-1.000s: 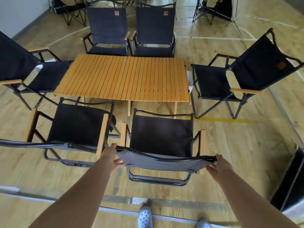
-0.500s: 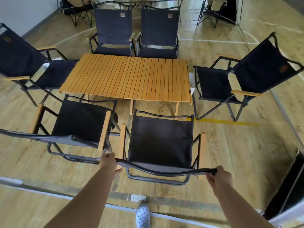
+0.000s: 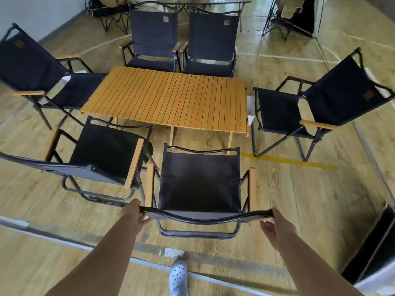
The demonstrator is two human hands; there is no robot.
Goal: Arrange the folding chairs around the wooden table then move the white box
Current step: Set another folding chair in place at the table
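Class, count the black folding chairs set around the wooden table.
6: two at the far side, one at the left end, one at the right end, two at the near side. More folded gear behind may hide others.

Six black folding chairs [image 3: 199, 182] with wooden armrests stand upright around the slatted wooden table [image 3: 168, 99].

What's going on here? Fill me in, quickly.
A person is arranging folding chairs around the wooden table. Six dark chairs ring it. The left hand grips the top rail of the nearest chair, while the right hand is open beside the rail's other end. No white box can be made out in view.
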